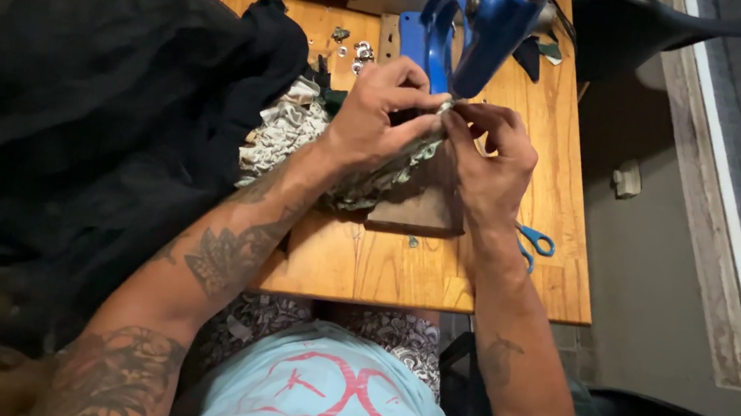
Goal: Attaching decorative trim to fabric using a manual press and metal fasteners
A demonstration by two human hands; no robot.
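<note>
Nearest, on the wooden bench (400,269), the left hand (375,123) and the right hand (490,163) meet fingertip to fingertip, each grip pinched closed on an edge of the patterned fabric (288,128), which bunches under the left wrist and over a wooden block (416,211). Blue scissors (532,242) lie just right of the right wrist. Beyond the hands stands a blue press (469,22), with small metal pieces (358,48) left of its base and black cloth (103,110) heaped on the bench's left side.

We see warm, fairly bright light on the bench (381,261); the corners fall dim, the lower left is blurred, and edges bend slightly.
</note>
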